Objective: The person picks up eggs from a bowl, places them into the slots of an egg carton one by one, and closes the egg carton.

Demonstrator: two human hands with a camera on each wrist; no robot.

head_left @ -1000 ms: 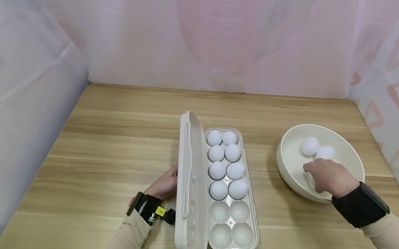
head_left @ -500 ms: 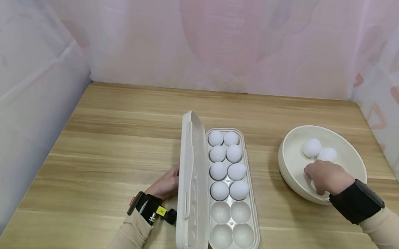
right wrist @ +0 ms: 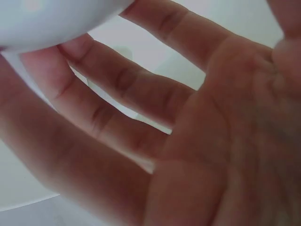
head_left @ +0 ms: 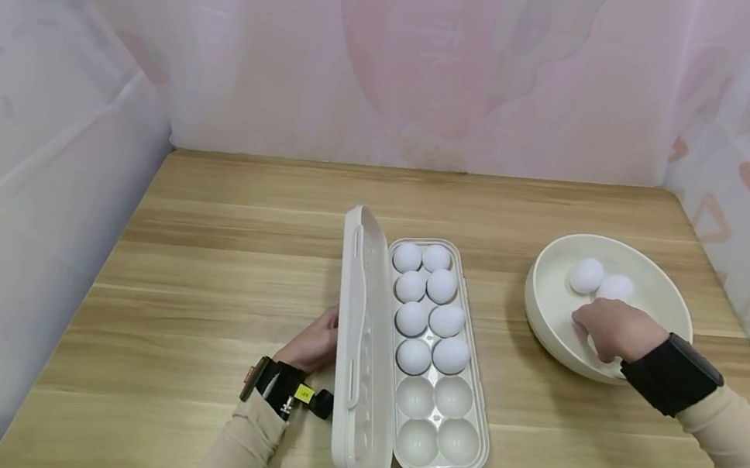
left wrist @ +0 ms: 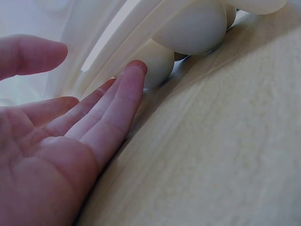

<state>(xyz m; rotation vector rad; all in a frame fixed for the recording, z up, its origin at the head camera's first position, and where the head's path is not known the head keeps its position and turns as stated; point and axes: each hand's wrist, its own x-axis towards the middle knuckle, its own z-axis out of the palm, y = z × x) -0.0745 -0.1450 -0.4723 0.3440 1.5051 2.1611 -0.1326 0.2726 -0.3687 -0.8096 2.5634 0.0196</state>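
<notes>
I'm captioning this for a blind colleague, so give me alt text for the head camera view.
A person's right hand reaches into a cream bowl of white eggs, while the left hand rests against the open lid of an egg tray on a wooden table. Eight tray cups are filled, four are empty.

matt plastic egg box [head_left: 367, 358] – smooth wood-grain table [head_left: 224, 262]

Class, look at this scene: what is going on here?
A person sits at a wooden table. The right hand reaches into a cream bowl and has its fingers on a white egg; two more eggs lie beside it. The left hand steadies the raised lid of an open egg box, which holds eight eggs with four cups free.
</notes>
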